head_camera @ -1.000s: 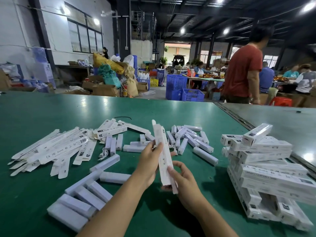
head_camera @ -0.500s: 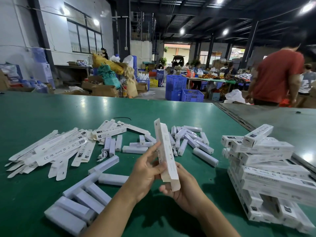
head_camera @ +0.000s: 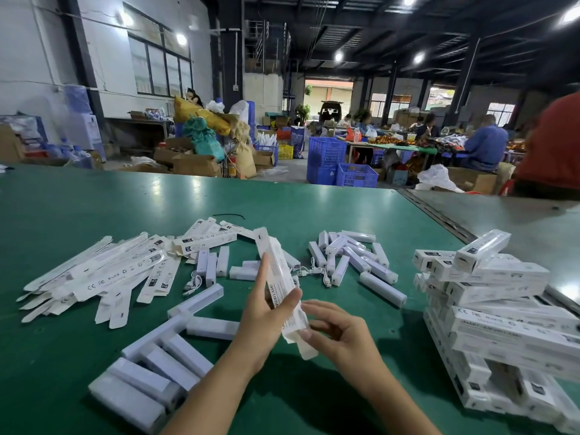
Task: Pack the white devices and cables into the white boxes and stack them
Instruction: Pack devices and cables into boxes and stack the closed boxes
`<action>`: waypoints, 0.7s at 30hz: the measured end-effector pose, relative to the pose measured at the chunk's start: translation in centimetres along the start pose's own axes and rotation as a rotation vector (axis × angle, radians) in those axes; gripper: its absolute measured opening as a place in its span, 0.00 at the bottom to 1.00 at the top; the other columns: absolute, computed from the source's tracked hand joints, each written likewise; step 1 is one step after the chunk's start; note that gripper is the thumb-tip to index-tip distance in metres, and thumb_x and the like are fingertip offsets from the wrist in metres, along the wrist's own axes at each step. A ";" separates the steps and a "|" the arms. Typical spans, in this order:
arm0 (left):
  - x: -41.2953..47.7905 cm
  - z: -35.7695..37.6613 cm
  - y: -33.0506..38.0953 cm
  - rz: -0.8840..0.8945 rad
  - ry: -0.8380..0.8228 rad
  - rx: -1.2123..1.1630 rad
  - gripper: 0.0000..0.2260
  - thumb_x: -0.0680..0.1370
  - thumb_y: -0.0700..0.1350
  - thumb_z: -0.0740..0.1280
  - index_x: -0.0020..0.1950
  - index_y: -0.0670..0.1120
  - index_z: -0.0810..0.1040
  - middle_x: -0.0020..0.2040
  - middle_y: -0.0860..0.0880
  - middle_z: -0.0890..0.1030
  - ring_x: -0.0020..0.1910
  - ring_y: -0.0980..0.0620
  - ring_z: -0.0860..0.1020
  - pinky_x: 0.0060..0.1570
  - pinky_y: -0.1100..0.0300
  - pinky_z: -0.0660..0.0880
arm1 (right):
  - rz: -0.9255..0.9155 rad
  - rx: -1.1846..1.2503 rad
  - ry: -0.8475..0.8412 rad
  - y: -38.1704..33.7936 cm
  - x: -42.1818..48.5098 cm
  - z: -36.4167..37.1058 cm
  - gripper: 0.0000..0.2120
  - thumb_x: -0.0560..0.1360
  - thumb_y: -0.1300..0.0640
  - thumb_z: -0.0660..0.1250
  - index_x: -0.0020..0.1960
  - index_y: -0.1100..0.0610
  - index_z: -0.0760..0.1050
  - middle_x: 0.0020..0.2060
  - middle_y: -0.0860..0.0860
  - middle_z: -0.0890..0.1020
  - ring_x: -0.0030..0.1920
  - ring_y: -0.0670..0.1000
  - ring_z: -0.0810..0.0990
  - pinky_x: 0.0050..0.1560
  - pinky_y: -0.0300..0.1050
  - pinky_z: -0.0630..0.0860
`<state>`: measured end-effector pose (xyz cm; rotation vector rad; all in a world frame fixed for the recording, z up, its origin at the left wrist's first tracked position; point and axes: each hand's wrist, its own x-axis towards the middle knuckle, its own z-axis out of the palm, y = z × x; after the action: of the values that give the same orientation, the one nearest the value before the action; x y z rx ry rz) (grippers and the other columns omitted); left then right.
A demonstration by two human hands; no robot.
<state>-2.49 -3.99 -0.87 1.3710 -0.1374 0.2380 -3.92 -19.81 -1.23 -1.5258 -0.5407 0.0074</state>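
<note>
Left hand (head_camera: 262, 312): grips the white box (head_camera: 278, 262) mid-length, thumb across its printed face.
Right hand (head_camera: 343, 332): pinches the box's near end.
White box: held tilted above the green table (head_camera: 78, 215), between loose white devices (head_camera: 361, 262) and stacked boxes (head_camera: 502, 296).

Bright ceiling lamps, glare on the green table (head_camera: 94, 215), wide-angle bending at edges — background soft

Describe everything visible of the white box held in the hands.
The white box is a long, slim cardboard carton with small dark print along one face. It is held above the green table, tilted, far end pointing up and away. The left hand grips its middle; the right hand pinches its near end, where a flap seems open.
</note>
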 end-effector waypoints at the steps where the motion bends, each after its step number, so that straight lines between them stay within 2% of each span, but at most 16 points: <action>1: 0.0 0.0 -0.1 0.017 0.027 0.047 0.37 0.64 0.60 0.76 0.67 0.79 0.61 0.63 0.67 0.72 0.62 0.64 0.76 0.56 0.56 0.80 | -0.003 0.004 -0.012 -0.1 0.0 0.0 0.18 0.70 0.66 0.75 0.52 0.45 0.85 0.59 0.43 0.81 0.51 0.50 0.85 0.52 0.37 0.79; 3: -0.1 0.2 -0.2 0.042 0.076 0.090 0.34 0.64 0.64 0.73 0.65 0.81 0.60 0.63 0.69 0.71 0.60 0.70 0.73 0.51 0.68 0.79 | -0.004 -0.030 -0.022 0.1 -0.1 0.3 0.21 0.68 0.64 0.77 0.54 0.43 0.84 0.56 0.45 0.84 0.49 0.46 0.85 0.52 0.37 0.78; 4: -0.2 0.3 -0.3 0.048 0.089 0.105 0.32 0.65 0.65 0.72 0.64 0.81 0.60 0.64 0.67 0.71 0.60 0.71 0.72 0.49 0.73 0.76 | 0.002 -0.094 -0.017 0.3 -0.2 0.6 0.22 0.69 0.63 0.77 0.56 0.41 0.83 0.51 0.48 0.86 0.46 0.44 0.83 0.50 0.37 0.78; 6: -0.1 0.5 -0.5 0.062 0.099 0.149 0.31 0.68 0.65 0.69 0.66 0.80 0.59 0.68 0.63 0.69 0.62 0.67 0.73 0.47 0.79 0.72 | 0.002 -0.252 0.019 0.7 -0.2 1.1 0.23 0.69 0.60 0.77 0.57 0.38 0.81 0.39 0.53 0.86 0.37 0.42 0.79 0.45 0.37 0.77; 8: 0.0 0.6 -0.6 0.072 0.069 0.211 0.30 0.70 0.65 0.65 0.68 0.78 0.55 0.71 0.63 0.67 0.61 0.69 0.73 0.48 0.80 0.71 | -0.029 -0.267 0.057 0.9 -0.1 1.4 0.22 0.68 0.60 0.78 0.57 0.40 0.82 0.38 0.49 0.86 0.36 0.42 0.81 0.43 0.36 0.77; 10: 0.0 0.7 -0.8 0.052 -0.006 0.276 0.25 0.72 0.67 0.57 0.68 0.78 0.55 0.70 0.61 0.69 0.55 0.74 0.74 0.52 0.74 0.73 | -0.055 -0.212 0.112 1.0 -0.1 1.4 0.23 0.67 0.64 0.79 0.56 0.43 0.81 0.42 0.47 0.87 0.40 0.46 0.85 0.45 0.37 0.79; 11: -0.1 0.6 -1.0 0.022 -0.043 0.304 0.23 0.72 0.69 0.53 0.68 0.79 0.56 0.67 0.59 0.74 0.52 0.70 0.76 0.56 0.68 0.75 | -0.060 -0.194 0.156 1.1 -0.1 1.2 0.23 0.66 0.65 0.78 0.54 0.44 0.80 0.42 0.48 0.87 0.40 0.48 0.85 0.44 0.38 0.80; 12: -0.3 0.6 -1.3 -0.002 -0.076 0.346 0.22 0.72 0.72 0.49 0.66 0.80 0.57 0.60 0.58 0.79 0.48 0.67 0.77 0.58 0.64 0.76 | -0.062 -0.190 0.212 1.2 0.0 1.1 0.21 0.67 0.66 0.78 0.51 0.43 0.81 0.40 0.48 0.86 0.38 0.48 0.85 0.42 0.39 0.79; 13: -0.6 0.5 -1.5 -0.012 -0.106 0.397 0.21 0.72 0.73 0.47 0.65 0.82 0.57 0.53 0.60 0.81 0.46 0.66 0.75 0.56 0.67 0.75 | -0.056 -0.190 0.270 1.3 0.2 0.8 0.19 0.67 0.66 0.77 0.48 0.44 0.82 0.37 0.49 0.85 0.36 0.47 0.83 0.40 0.40 0.79; 14: -0.8 0.4 -1.6 -0.016 -0.134 0.447 0.20 0.73 0.72 0.48 0.65 0.84 0.56 0.49 0.61 0.79 0.45 0.67 0.74 0.50 0.74 0.72 | -0.045 -0.183 0.316 1.4 0.3 0.4 0.17 0.67 0.66 0.77 0.45 0.44 0.83 0.34 0.50 0.84 0.34 0.46 0.80 0.39 0.40 0.78; 15: -1.0 0.2 -1.7 -0.020 -0.163 0.490 0.20 0.74 0.71 0.50 0.66 0.83 0.55 0.44 0.61 0.77 0.42 0.68 0.72 0.44 0.77 0.70 | -0.037 -0.169 0.344 1.5 0.4 0.0 0.16 0.68 0.67 0.77 0.43 0.45 0.84 0.32 0.50 0.82 0.33 0.46 0.78 0.37 0.38 0.76; 17: -1.2 -0.2 -1.5 -0.026 -0.222 0.554 0.22 0.76 0.68 0.53 0.69 0.81 0.52 0.35 0.60 0.71 0.34 0.66 0.70 0.37 0.72 0.67 | -0.035 -0.147 0.363 1.4 0.4 -0.5 0.18 0.68 0.69 0.75 0.42 0.44 0.85 0.31 0.49 0.82 0.31 0.44 0.77 0.35 0.35 0.75; 18: -1.2 -0.4 -1.3 -0.018 -0.248 0.579 0.23 0.77 0.68 0.55 0.70 0.79 0.53 0.35 0.62 0.73 0.35 0.66 0.72 0.39 0.71 0.68 | -0.046 -0.152 0.361 1.3 0.4 -0.7 0.19 0.68 0.70 0.75 0.42 0.44 0.86 0.32 0.48 0.82 0.31 0.43 0.77 0.34 0.34 0.75; 20: -1.1 -1.0 -1.0 0.011 -0.268 0.611 0.26 0.75 0.68 0.60 0.72 0.76 0.57 0.47 0.69 0.78 0.45 0.68 0.76 0.46 0.76 0.68 | -0.084 -0.199 0.346 1.1 0.3 -0.7 0.20 0.68 0.71 0.75 0.42 0.44 0.86 0.36 0.48 0.83 0.33 0.42 0.78 0.35 0.34 0.75; 21: -1.2 -1.2 -0.8 0.030 -0.264 0.622 0.27 0.74 0.68 0.63 0.72 0.75 0.60 0.51 0.70 0.78 0.48 0.67 0.77 0.47 0.78 0.68 | -0.094 -0.217 0.341 1.1 0.2 -0.7 0.21 0.68 0.72 0.74 0.42 0.44 0.86 0.38 0.48 0.83 0.34 0.42 0.78 0.36 0.35 0.75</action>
<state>-3.48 -3.05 -2.16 2.0188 -0.3230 0.1244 -3.15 -20.34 -2.14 -1.6662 -0.3469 -0.3887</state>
